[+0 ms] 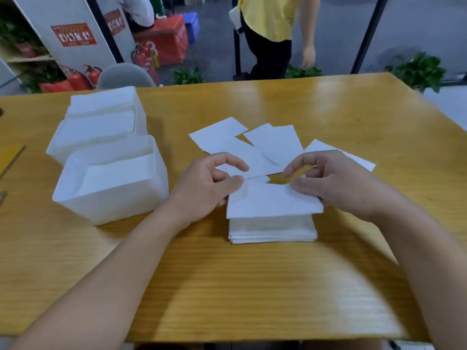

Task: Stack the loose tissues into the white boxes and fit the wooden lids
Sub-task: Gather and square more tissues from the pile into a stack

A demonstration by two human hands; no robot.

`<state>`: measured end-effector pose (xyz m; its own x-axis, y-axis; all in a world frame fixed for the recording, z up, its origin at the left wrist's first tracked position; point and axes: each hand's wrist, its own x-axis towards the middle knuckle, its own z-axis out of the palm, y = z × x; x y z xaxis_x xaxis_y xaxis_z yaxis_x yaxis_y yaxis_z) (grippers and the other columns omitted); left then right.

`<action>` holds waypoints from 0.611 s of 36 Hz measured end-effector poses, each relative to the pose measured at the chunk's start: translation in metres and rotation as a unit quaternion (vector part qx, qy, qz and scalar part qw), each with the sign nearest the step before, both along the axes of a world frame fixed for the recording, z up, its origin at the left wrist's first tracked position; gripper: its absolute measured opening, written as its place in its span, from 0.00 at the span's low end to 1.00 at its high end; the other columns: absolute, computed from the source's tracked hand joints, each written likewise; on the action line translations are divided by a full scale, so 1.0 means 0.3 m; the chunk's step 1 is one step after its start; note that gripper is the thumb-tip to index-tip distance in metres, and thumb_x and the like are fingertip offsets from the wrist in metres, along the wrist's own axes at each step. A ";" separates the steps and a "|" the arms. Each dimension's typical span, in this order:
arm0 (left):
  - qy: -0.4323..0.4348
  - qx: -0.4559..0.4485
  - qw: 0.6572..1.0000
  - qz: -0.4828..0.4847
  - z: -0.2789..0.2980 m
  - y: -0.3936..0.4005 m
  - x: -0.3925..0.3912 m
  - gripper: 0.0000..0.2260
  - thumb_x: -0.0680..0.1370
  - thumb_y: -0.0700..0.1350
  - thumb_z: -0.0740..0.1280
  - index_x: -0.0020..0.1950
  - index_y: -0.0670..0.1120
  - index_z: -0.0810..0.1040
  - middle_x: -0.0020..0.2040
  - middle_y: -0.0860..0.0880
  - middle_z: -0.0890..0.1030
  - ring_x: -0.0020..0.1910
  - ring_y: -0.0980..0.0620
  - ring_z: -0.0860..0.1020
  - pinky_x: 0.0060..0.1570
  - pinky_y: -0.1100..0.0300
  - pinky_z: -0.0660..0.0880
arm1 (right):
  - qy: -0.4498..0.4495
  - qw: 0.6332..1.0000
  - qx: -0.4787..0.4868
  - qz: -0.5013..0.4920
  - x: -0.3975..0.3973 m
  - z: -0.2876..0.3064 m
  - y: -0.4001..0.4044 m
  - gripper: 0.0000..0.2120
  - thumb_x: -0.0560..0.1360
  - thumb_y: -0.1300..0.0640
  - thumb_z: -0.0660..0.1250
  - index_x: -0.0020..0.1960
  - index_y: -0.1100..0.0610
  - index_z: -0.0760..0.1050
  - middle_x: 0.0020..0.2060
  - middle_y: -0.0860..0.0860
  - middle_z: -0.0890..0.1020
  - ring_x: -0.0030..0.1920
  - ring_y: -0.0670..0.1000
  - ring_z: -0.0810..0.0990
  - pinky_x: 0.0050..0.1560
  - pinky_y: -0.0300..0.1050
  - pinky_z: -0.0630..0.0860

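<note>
A neat stack of white tissues (273,229) lies on the wooden table (227,286) in front of me. Just above the stack hangs one tissue (273,200). My left hand (204,183) pinches its left edge and my right hand (336,180) pinches its right edge. Several loose tissues (255,145) lie spread out behind my hands. At the left stand three white boxes: the nearest box (111,183), a middle box (93,136) and a far box (106,102), all with tissues showing inside. A wooden lid (10,157) pokes in at the left edge.
A person in a yellow shirt (273,29) stands beyond the far table edge. A grey chair back (125,75), fire extinguishers (80,78) and potted plants (417,72) sit behind the table. The near half of the table shows bare wood.
</note>
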<state>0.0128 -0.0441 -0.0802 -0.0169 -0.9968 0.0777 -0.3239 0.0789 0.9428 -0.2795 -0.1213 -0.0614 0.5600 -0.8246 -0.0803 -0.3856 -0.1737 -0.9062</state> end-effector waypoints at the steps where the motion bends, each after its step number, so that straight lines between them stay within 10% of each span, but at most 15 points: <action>1: -0.008 0.004 1.000 -0.004 -0.001 0.001 0.003 0.05 0.83 0.45 0.73 0.58 0.53 0.86 0.27 0.51 0.71 0.26 0.51 0.68 0.31 0.65 0.69 | 0.017 1.000 0.014 0.018 -0.002 0.002 0.001 0.06 0.81 0.59 0.73 0.53 0.48 0.85 0.29 0.51 0.69 0.30 0.53 0.66 0.33 0.45 0.65; 9: -0.199 -0.025 0.979 -0.036 -0.017 0.004 0.009 0.08 0.84 0.47 0.70 0.57 0.60 0.82 0.31 0.50 0.77 0.31 0.55 0.71 0.36 0.66 0.69 | 0.100 0.994 -0.039 0.031 -0.003 -0.005 0.011 0.03 0.81 0.55 0.73 0.52 0.47 0.82 0.27 0.45 0.75 0.25 0.47 0.71 0.26 0.36 0.66; 22: -0.225 -0.055 0.972 -0.035 -0.034 -0.005 0.023 0.05 0.83 0.50 0.71 0.55 0.61 0.83 0.32 0.53 0.77 0.31 0.57 0.73 0.36 0.64 0.70 | 0.144 0.979 -0.143 0.015 -0.007 -0.020 -0.006 0.06 0.73 0.47 0.81 0.45 0.44 0.84 0.29 0.43 0.76 0.29 0.43 0.71 0.32 0.37 0.66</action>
